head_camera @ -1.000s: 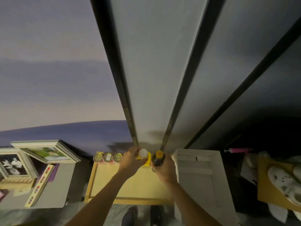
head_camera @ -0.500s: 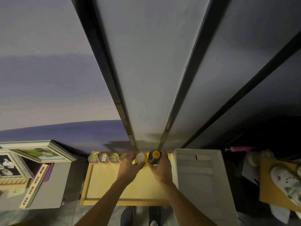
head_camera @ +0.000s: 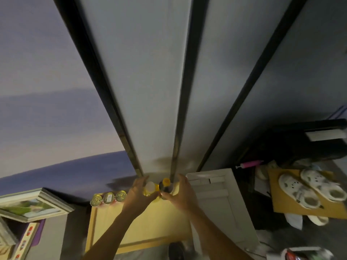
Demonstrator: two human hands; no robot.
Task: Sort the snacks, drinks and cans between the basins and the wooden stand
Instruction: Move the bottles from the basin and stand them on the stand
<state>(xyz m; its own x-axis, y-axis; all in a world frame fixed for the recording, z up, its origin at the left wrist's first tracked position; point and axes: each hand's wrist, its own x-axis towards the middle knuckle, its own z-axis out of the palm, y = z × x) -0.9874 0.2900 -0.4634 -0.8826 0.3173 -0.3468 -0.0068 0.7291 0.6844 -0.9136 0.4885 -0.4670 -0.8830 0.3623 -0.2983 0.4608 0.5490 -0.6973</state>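
Note:
The wooden stand (head_camera: 135,229) lies below me, its top a pale yellow board. Three cans (head_camera: 109,198) stand in a row at its back left edge. Just right of them my left hand (head_camera: 138,196) wraps loosely around a yellow bottle with a white cap (head_camera: 150,187). Beside it stands a dark bottle with a yellow cap (head_camera: 166,182). My right hand (head_camera: 181,194) is at that bottle's right; the thumb touches its base and the fingers are spread away from it. No basins are in view.
A white panelled unit (head_camera: 217,201) adjoins the stand's right side. Picture frames (head_camera: 32,205) lie on a grey surface at the left. White clogs (head_camera: 311,188) rest on cardboard at the right, with a pink pump (head_camera: 249,164) behind. A tall grey door rises behind the stand.
Both bottles have come down to the stand's back edge beside the cans. My right hand's fingers have opened away from the dark bottle. The view has shifted slightly right.

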